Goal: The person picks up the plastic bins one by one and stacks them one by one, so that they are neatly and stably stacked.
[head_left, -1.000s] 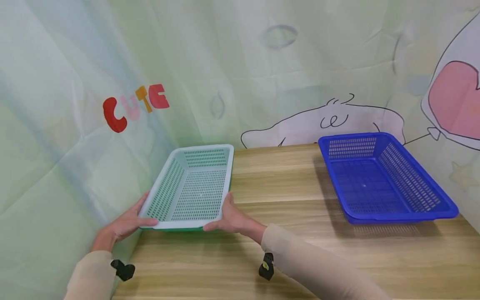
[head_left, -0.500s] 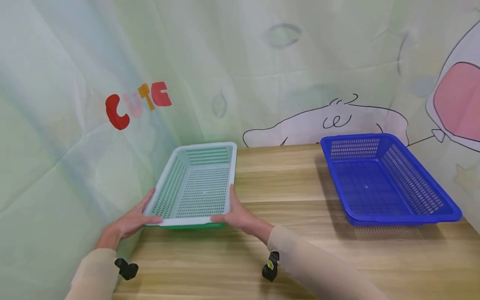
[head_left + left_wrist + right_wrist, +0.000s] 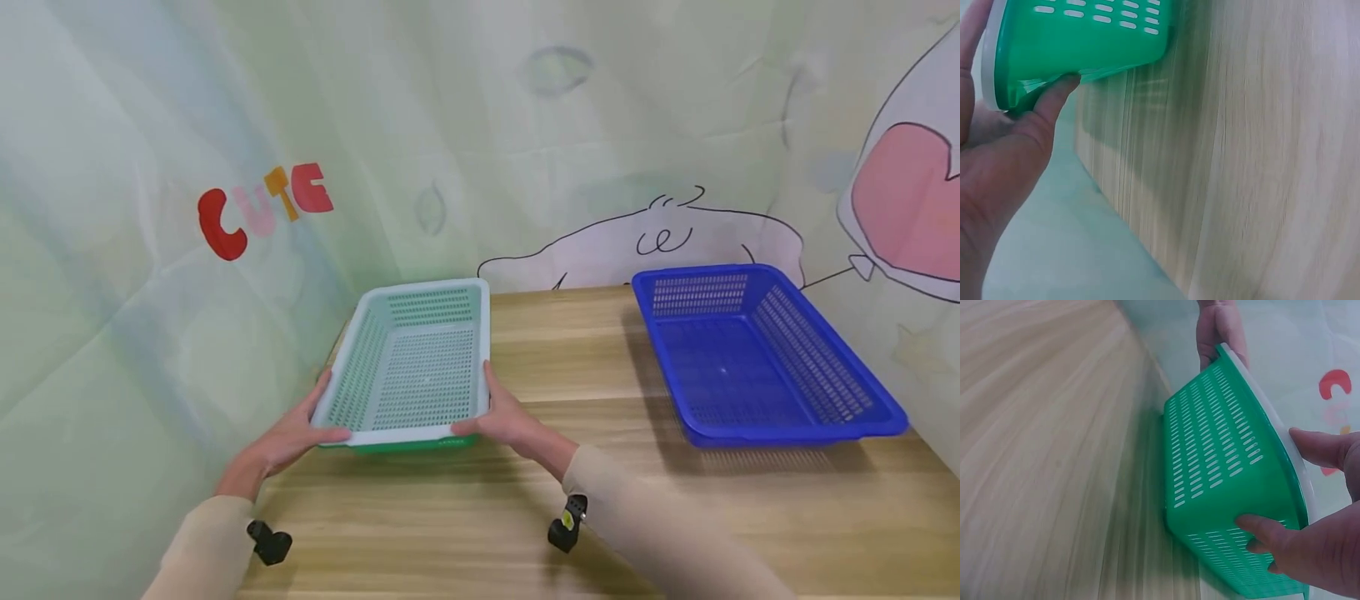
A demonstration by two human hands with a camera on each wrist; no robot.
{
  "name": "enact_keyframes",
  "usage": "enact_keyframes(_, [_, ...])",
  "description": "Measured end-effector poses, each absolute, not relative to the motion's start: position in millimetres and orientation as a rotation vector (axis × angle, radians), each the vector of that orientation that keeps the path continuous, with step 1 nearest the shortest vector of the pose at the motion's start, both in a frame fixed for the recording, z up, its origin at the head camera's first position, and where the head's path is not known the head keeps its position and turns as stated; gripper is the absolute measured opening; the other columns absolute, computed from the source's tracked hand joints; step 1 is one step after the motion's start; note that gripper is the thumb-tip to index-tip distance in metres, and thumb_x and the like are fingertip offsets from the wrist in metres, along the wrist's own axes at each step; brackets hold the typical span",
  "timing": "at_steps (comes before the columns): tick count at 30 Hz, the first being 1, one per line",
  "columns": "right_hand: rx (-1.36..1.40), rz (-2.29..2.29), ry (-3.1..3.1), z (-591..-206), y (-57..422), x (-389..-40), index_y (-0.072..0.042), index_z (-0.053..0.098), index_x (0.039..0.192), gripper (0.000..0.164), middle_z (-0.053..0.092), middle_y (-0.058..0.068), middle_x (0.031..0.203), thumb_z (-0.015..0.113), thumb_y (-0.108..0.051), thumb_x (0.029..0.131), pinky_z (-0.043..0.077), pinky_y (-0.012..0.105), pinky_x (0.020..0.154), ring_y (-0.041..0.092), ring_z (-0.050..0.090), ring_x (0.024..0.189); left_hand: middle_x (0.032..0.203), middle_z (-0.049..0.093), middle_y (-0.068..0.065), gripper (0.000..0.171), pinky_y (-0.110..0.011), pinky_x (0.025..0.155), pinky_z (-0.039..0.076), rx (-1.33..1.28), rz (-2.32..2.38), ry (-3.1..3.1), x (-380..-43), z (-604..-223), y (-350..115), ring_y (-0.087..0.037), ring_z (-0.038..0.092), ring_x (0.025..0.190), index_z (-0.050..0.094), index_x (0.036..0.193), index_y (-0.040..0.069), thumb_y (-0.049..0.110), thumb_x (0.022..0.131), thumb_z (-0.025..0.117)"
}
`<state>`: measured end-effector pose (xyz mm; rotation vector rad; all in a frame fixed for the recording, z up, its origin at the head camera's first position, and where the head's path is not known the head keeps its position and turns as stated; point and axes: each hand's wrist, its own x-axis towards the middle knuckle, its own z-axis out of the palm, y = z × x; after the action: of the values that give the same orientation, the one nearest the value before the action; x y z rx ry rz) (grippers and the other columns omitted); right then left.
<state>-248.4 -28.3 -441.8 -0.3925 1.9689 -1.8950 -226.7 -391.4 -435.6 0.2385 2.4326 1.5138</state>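
A plastic basket (image 3: pixel 427 375), pale inside with a white rim and green outside, is between both hands on the left of the table. It looks like a white basket nested in a green one. At the near left corner, my left hand (image 3: pixel 288 437) grips it, thumb over the rim and fingers against the outer side. My right hand (image 3: pixel 510 421) holds the near right corner likewise. In the right wrist view, the green wall (image 3: pixel 1210 444) shows slots, and the thumb (image 3: pixel 1319 447) presses the white rim. Whether its base touches the table I cannot tell.
A blue slotted basket (image 3: pixel 738 367) stands on the right of the wooden table (image 3: pixel 555 358). Printed cloth (image 3: pixel 420 142) hangs behind the table and along its left side, close to the left hand.
Both hands have carried the green-and-white basket a little to the right and slightly away from me, off the left cloth. The blue basket stays put on the table.
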Motion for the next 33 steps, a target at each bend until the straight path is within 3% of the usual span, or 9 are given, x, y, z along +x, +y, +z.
enact_keyframes(8, [-0.323,-1.897,1.995,-443,-1,-256,-0.015,0.002,0.162,0.125,0.017,0.015,0.165,0.086,-0.002,0.072,0.017,0.054,0.118,0.038,0.038,0.137,0.164,0.012,-0.021,0.114,-0.055,0.111,0.028,0.269,1.537,2.42,-240,-439,-364,-0.041,0.038,0.136,-0.013,0.16,0.02,0.012,0.089,0.076])
enact_keyframes(11, [-0.325,-1.908,1.988,-444,9,-258,-0.014,0.004,0.162,0.124,0.016,0.014,0.165,0.086,-0.001,0.071,0.016,0.053,0.118,0.037,0.039,0.136,0.162,0.019,-0.023,0.116,-0.058,0.112,0.025,0.261,1.548,2.397,-241,-440,-354,-0.042,0.041,0.135,-0.014,0.16,0.02,0.015,0.088,0.077])
enact_keyframes(20, [-0.289,-1.831,2.056,-446,37,-258,-0.015,0.003,0.162,0.121,0.019,0.016,0.164,0.086,-0.011,0.074,0.016,0.055,0.117,0.035,0.042,0.134,0.164,0.013,-0.021,0.118,-0.054,0.111,0.029,0.266,1.565,2.381,-247,-442,-325,-0.041,0.044,0.133,-0.012,0.16,0.017,0.017,0.086,0.08])
enact_keyframes(27, [-0.248,-1.889,2.044,-448,55,-262,-0.017,0.002,0.162,0.118,0.017,0.017,0.164,0.084,-0.008,0.077,0.018,0.052,0.118,0.037,0.045,0.132,0.159,0.027,-0.023,0.118,-0.048,0.108,0.037,0.269,1.59,2.345,-253,-437,-303,-0.043,0.046,0.131,-0.012,0.16,0.018,0.013,0.086,0.08])
enact_keyframes(33, [-0.239,-1.939,2.025,-450,68,-265,-0.016,0.003,0.162,0.119,0.011,0.018,0.165,0.084,-0.004,0.075,0.022,0.051,0.117,0.036,0.035,0.14,0.156,0.033,-0.024,0.118,-0.038,0.102,0.043,0.282,1.627,2.32,-254,-438,-290,-0.044,0.047,0.129,-0.01,0.161,0.021,0.014,0.085,0.081])
